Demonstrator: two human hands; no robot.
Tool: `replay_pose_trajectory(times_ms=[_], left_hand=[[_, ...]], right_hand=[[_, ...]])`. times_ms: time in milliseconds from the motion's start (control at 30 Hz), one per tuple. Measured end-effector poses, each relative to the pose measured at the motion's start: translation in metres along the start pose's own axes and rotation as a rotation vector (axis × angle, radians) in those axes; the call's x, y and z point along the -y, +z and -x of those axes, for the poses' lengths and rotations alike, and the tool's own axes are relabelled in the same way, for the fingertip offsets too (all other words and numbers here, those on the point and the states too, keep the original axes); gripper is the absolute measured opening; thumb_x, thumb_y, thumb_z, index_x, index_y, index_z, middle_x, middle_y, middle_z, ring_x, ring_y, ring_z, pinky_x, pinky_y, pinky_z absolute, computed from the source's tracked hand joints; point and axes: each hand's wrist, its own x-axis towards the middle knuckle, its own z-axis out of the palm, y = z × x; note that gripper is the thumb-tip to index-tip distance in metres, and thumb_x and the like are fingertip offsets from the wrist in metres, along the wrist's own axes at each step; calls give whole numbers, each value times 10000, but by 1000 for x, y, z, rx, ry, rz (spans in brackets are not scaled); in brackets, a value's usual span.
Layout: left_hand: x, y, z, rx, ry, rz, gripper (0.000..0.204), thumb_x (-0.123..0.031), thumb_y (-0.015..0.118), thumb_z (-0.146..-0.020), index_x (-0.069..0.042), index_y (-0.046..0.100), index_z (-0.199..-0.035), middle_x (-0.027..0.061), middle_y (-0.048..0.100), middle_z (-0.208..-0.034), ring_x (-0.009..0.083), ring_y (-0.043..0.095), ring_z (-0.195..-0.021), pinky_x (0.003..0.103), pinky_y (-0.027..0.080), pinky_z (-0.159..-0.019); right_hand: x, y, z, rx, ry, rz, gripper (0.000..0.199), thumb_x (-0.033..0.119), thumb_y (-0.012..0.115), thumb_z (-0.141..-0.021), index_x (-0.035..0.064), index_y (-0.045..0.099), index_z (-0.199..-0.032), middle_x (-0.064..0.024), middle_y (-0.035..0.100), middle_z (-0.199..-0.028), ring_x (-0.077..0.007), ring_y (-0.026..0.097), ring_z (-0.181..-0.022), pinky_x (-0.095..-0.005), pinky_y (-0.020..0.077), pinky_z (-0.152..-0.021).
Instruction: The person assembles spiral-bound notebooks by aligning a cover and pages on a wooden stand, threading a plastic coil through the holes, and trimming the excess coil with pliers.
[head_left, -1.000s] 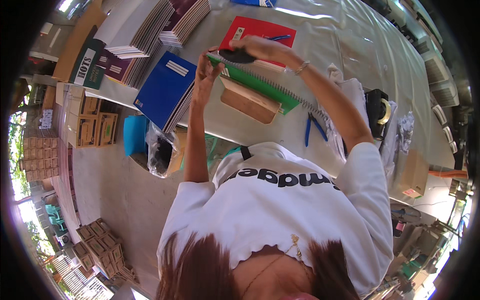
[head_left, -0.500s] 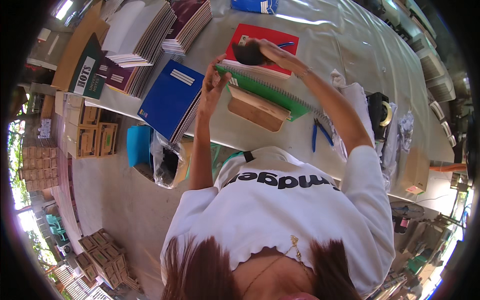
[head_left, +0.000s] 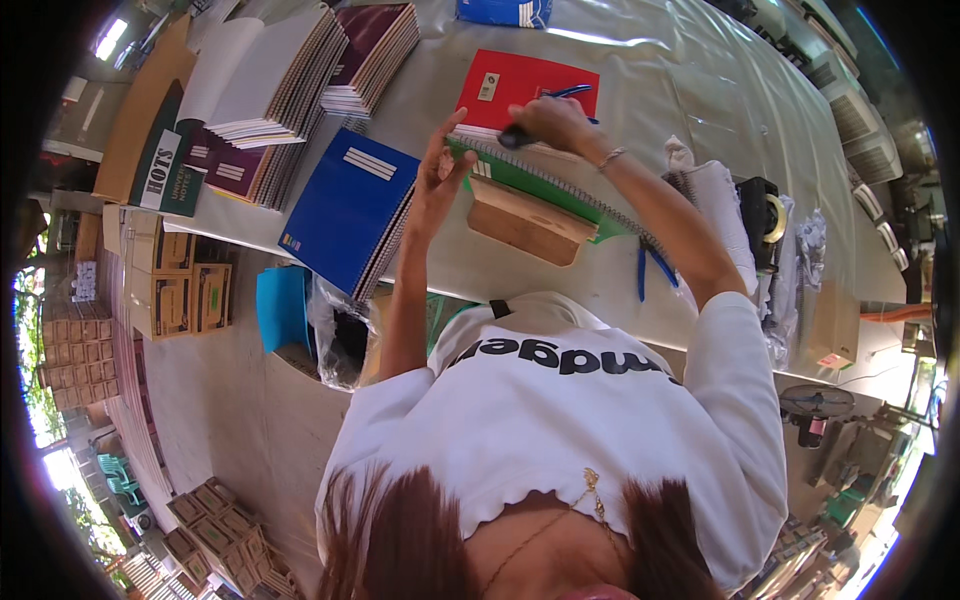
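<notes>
A green spiral notebook (head_left: pixel 500 168) stands tilted with its wire coil upward, and a wooden block (head_left: pixel 525 225) sits against its near side. At the notebook's left end, my left hand (head_left: pixel 437 190) has its fingers apart, thumb close to the coil. My right hand (head_left: pixel 562 122) is closed round a dark tool with a black end (head_left: pixel 515 136), held just over the coil; its exact kind is hard to make out. Behind the coil lies a red notebook (head_left: pixel 530 72), with a blue-handled tool (head_left: pixel 568 91) on it, partly behind my right hand.
Blue notebooks (head_left: pixel 345 205) lie at left, near stacks of white (head_left: pixel 265 75) and maroon notebooks (head_left: pixel 372 45). Blue-handled pliers (head_left: pixel 645 272) rest right of the block. A tape dispenser (head_left: pixel 765 215) and white cloth (head_left: pixel 712 205) stand farther right. An open carton (head_left: pixel 150 120) is far left.
My right hand has turned and come down and to the right with the dark tool, from over the red notebook to the coil. My left hand stays at the notebook's end.
</notes>
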Motion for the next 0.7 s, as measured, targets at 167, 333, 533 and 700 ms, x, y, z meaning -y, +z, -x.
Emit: replay_pose_trajectory(times_ms=[167,333,533,700], left_hand=[[-1,-6,2,13,-18,-72,557,-139,603,-915,-103,392,-1429,-59,373,-807,46,304,-731,177,289,-725],[13,-12,-9,49,44,-83,546,-150,606,-916,-103,404,-1421,-36,503,-906,62,426,-842,203,345,-835],[4,-15,-5,62,-64,-22,399,-141,627,-895,-66,529,-1275,34,576,-1070,111,490,-960,251,378,-890],[14,5,25,-116,-24,-105,264,-87,649,-857,-47,617,-1117,51,545,-1047,127,503,-919,263,395,-862]], right_hand=[[36,-17,19,-147,41,-477,414,334,384,-1004,8,634,-952,-77,641,-761,-220,649,-837,-371,507,-667],[0,-3,-6,-99,145,-958,565,448,338,-1005,-27,606,-858,-175,640,-801,-306,640,-846,-444,486,-712],[-1,-10,8,193,165,-195,601,527,367,-975,-1,654,-975,-49,663,-809,-137,630,-703,-298,487,-530],[-78,18,101,-100,299,-899,455,468,454,-967,88,667,-1099,-90,677,-991,-133,643,-735,-259,500,-562]])
